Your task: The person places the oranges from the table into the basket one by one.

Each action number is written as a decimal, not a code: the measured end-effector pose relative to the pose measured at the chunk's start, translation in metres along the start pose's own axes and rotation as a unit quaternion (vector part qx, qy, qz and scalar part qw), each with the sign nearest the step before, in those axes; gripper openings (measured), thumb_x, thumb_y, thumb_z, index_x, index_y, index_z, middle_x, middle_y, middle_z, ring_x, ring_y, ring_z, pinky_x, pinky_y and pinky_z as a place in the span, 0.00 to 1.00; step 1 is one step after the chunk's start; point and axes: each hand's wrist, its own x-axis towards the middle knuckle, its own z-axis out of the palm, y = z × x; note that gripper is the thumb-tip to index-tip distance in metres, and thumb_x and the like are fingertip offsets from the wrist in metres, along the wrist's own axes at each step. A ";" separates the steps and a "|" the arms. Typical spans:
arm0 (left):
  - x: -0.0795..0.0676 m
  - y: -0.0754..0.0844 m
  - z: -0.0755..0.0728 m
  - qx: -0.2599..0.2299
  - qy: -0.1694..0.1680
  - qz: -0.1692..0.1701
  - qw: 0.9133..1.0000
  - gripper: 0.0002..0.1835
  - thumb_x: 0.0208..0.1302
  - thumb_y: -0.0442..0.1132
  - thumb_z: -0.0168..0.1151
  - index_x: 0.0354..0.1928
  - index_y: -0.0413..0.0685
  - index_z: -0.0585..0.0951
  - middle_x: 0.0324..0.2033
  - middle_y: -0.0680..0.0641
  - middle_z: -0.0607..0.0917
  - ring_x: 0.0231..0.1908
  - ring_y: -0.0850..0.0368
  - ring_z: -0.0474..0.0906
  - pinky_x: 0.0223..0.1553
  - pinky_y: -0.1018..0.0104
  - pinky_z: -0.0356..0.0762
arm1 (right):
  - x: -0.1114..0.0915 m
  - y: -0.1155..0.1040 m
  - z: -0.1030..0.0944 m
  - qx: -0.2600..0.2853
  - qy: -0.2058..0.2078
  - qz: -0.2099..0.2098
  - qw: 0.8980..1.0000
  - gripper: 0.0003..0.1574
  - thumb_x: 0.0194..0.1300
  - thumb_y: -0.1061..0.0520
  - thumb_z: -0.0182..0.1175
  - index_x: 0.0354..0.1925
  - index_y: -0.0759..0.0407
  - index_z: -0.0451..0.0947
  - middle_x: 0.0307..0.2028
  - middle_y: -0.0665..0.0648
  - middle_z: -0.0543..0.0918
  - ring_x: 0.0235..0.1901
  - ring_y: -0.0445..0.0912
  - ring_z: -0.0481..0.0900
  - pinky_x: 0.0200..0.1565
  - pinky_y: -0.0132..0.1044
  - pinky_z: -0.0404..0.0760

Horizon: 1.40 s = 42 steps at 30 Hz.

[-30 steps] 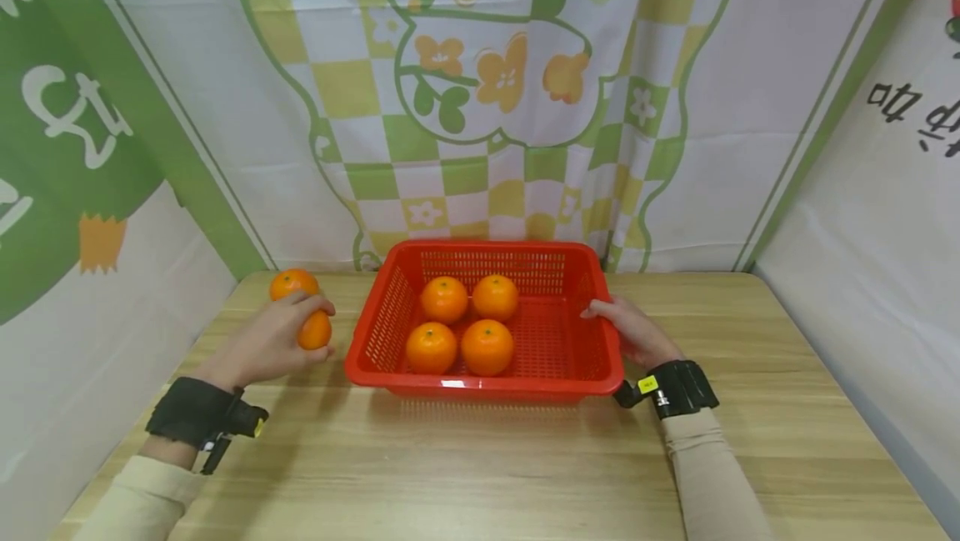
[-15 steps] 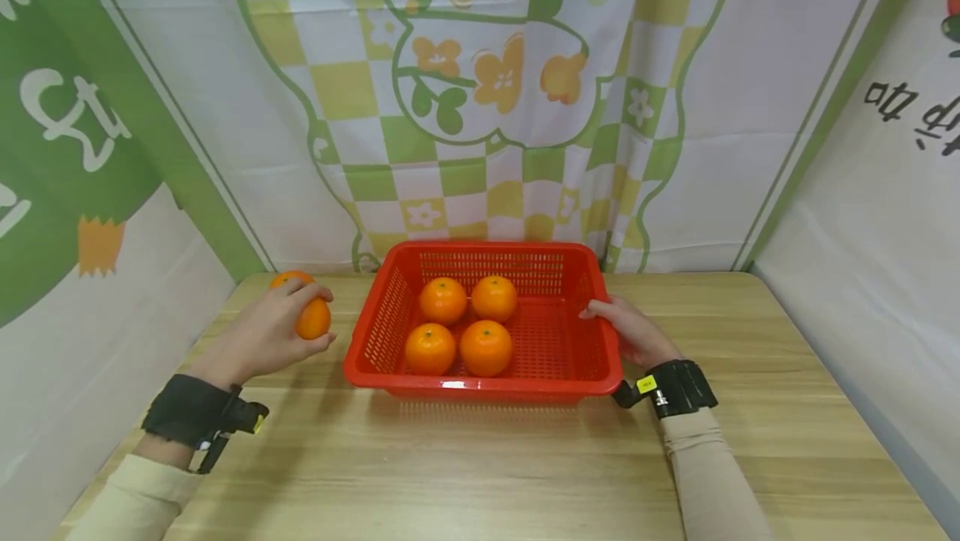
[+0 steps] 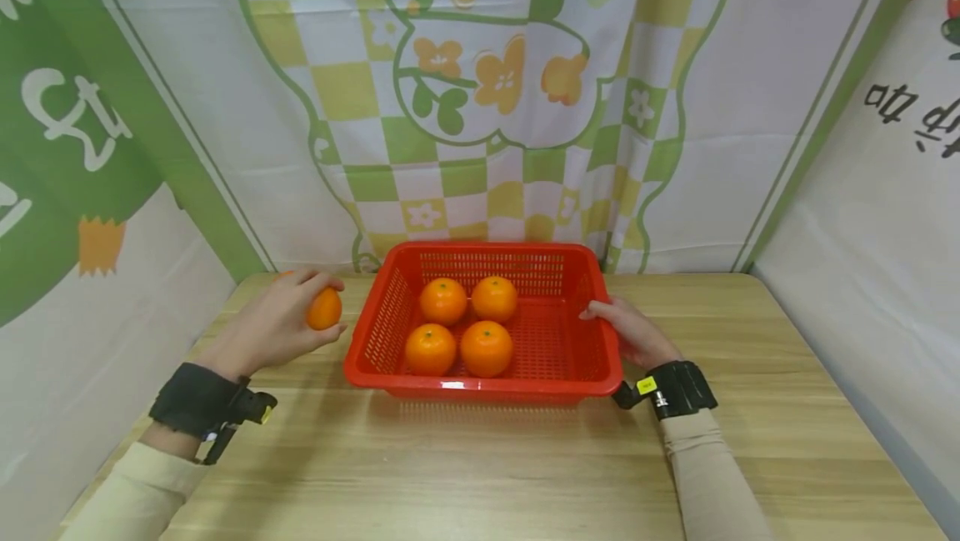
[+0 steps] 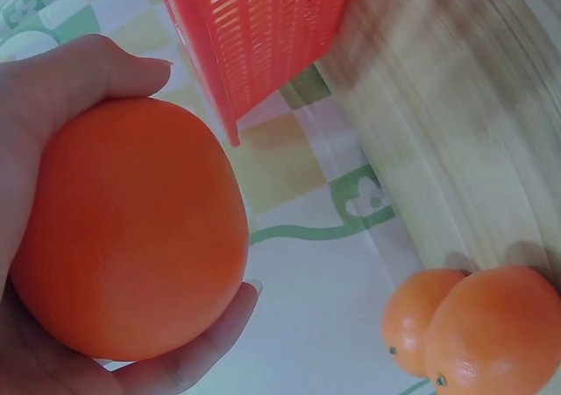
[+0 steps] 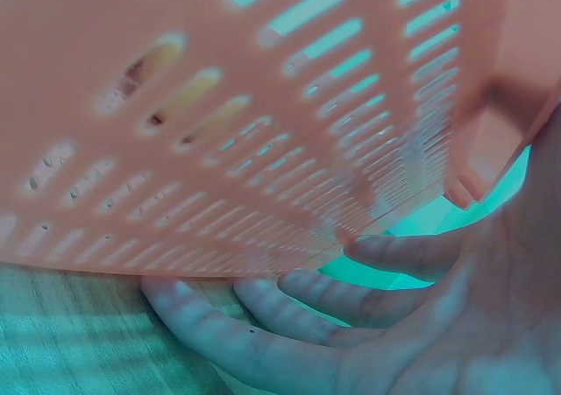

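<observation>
**Orange [image 3: 325, 309] Clasped, Basket [image 3: 536, 388] Gripped**

At left, my left hand [image 3: 273, 326] curls round the orange, partly hiding it. Right of centre, my right hand [image 3: 636, 333] clamps the basket's rim, fingers hidden from above. The left wrist view's lower right shows two more oranges [image 4: 495, 329], one cut off.
</observation>
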 end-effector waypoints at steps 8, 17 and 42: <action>0.003 0.005 0.000 0.003 -0.009 -0.005 1.000 0.26 0.41 0.47 0.72 0.45 0.46 0.77 0.46 0.42 0.78 0.40 0.47 0.74 0.32 0.53 0.79 | 0.001 0.001 -0.001 0.004 0.001 0.007 1.000 0.34 0.65 0.63 0.46 0.65 0.73 0.50 0.57 0.80 0.65 0.53 0.72 0.66 0.46 0.60 0.75; 0.010 0.013 0.002 -0.002 -0.026 -0.005 1.000 0.27 0.43 0.49 0.72 0.45 0.47 0.76 0.44 0.42 0.77 0.39 0.49 0.74 0.30 0.55 0.80 | 0.001 0.002 -0.002 -0.003 -0.002 0.009 1.000 0.30 0.68 0.63 0.43 0.66 0.70 0.50 0.55 0.75 0.70 0.53 0.72 0.65 0.46 0.61 0.74; 0.031 0.032 0.009 -0.024 -0.041 0.026 0.999 0.27 0.46 0.51 0.70 0.48 0.50 0.76 0.44 0.48 0.77 0.38 0.52 0.74 0.35 0.56 0.79 | 0.002 0.002 0.000 -0.004 0.020 0.005 1.000 0.35 0.62 0.62 0.47 0.65 0.74 0.51 0.57 0.82 0.63 0.53 0.71 0.67 0.44 0.56 0.79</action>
